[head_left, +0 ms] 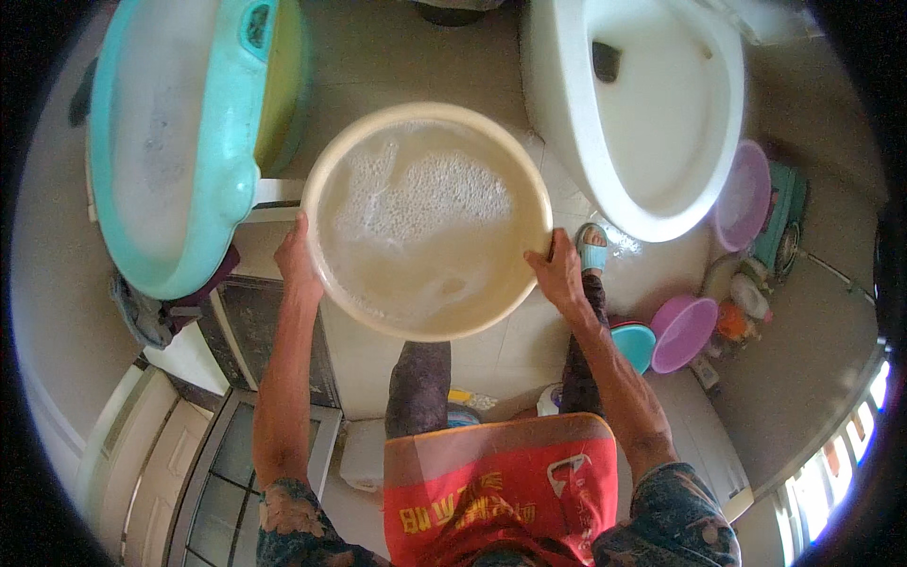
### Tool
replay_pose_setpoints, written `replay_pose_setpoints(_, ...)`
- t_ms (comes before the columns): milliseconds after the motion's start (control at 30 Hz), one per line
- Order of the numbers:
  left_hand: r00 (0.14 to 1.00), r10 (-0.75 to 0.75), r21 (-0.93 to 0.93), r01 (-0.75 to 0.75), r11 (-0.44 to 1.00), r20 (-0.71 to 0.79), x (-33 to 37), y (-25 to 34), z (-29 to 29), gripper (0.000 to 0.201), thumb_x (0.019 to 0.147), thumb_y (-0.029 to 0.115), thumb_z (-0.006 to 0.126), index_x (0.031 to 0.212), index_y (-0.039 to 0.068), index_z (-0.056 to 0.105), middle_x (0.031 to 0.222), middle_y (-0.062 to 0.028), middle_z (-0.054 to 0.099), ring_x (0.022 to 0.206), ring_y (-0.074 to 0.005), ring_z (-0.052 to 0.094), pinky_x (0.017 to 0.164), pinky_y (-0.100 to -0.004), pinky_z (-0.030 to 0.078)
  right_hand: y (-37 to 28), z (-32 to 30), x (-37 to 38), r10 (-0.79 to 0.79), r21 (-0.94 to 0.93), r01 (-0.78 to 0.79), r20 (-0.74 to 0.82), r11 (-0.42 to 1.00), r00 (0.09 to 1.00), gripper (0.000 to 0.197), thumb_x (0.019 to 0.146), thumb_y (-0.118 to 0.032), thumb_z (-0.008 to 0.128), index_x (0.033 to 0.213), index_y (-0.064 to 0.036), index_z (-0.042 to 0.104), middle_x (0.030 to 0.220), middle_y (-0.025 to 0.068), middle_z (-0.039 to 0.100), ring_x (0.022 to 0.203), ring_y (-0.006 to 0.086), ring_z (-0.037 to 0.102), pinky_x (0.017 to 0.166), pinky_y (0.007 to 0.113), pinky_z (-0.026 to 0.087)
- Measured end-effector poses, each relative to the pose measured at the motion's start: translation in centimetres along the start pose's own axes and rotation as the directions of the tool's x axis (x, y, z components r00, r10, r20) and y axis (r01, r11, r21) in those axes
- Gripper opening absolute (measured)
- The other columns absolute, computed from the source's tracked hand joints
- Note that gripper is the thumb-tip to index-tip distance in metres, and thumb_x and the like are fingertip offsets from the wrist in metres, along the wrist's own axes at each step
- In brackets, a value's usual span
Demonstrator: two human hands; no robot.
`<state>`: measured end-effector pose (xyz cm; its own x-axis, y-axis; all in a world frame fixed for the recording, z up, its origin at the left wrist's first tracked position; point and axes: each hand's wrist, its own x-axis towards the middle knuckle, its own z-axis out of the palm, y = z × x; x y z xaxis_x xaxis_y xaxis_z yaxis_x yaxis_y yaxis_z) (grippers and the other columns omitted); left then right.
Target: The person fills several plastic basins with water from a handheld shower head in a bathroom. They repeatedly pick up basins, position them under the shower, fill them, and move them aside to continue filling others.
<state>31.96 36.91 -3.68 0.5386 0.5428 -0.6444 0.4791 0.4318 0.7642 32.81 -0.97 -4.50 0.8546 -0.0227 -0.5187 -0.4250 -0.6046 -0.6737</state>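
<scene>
A round cream-coloured basin [430, 333] of cloudy, greyish water is held up before me over the tiled floor. White suds [444, 194] float on the water, mostly toward the far side. My left hand [298, 255] grips the basin's left rim, its fingers mostly hidden underneath. On the right rim, my right hand [557, 269] is closed with the thumb over the edge. Both forearms reach forward on either side of my red apron [501, 482].
A turquoise baby bathtub [179, 274] with sudsy water stands at left. At far right is a white toilet [652, 227]. Purple basins [685, 335], [742, 194] and a teal basin [633, 348] sit along the right wall. A framed glass door [222, 482] is at lower left.
</scene>
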Motion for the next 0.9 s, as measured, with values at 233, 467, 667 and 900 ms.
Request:
replay_pose_setpoints(233, 0.989, -0.085, -0.036, 0.090, 0.995, 0.123, 10.7, -7.7, 3.4, 0.043, 0.086, 0.039, 0.059, 0.106, 0.001, 0.061, 0.103, -0.0113, 0.061, 0.087, -0.0233, 0.060, 0.077, -0.0375, 0.049, 8.0, 4.2, 6.1, -0.006, -0.024, 0.004, -0.054, 1.000, 0.999, 0.035, 0.073, -0.014, 0.064, 0.093, 0.0041, 0.042, 0.083, 0.0279, 0.059, 0.078, 0.0424, 0.060, 0.066, 0.045, 0.048)
replay_pose_setpoints(467, 0.989, -0.128, 0.200, 0.111, 0.973, 0.071, 18.5, -6.0, 9.8, 0.045, 0.086, 0.045, 0.054, 0.104, 0.005, 0.062, 0.103, -0.0112, 0.062, 0.094, -0.0258, 0.058, 0.084, -0.0407, 0.045, 9.6, 5.9, 15.0, 0.063, 0.078, -0.058, -0.057, 0.995, 0.996, 0.036, 0.073, -0.017, 0.065, 0.094, 0.0025, 0.044, 0.087, 0.0280, 0.058, 0.085, 0.0426, 0.058, 0.072, 0.046, 0.047)
replay_pose_setpoints(667, 0.999, -0.036, 0.267, 0.029, 0.963, 0.019, 24.5, -3.8, 11.9, 0.042, 0.087, 0.044, 0.051, 0.102, 0.007, 0.062, 0.102, -0.0105, 0.062, 0.094, -0.0272, 0.057, 0.087, -0.0408, 0.043, 8.8, 8.1, 21.9, -0.004, 0.106, 0.010, -0.052, 0.994, 0.999, 0.041, 0.071, -0.017, 0.061, 0.104, 0.0034, 0.048, 0.100, 0.0249, 0.057, 0.093, 0.0403, 0.057, 0.084, 0.046, 0.046)
replay_pose_setpoints(900, 0.998, 0.058, 0.291, -0.061, 0.955, 0.021, 31.2, -3.1, 10.9, 0.044, 0.090, 0.041, 0.048, 0.112, 0.005, 0.058, 0.113, -0.0119, 0.058, 0.104, -0.0285, 0.053, 0.094, -0.0412, 0.039, 7.1, 11.1, 28.4, -0.150, 0.049, 0.153, -0.071, 0.987, 0.986, 0.037, 0.070, -0.017, 0.064, 0.100, 0.0028, 0.054, 0.092, 0.0180, 0.060, 0.080, 0.0262, 0.060, 0.067, 0.037, 0.050)
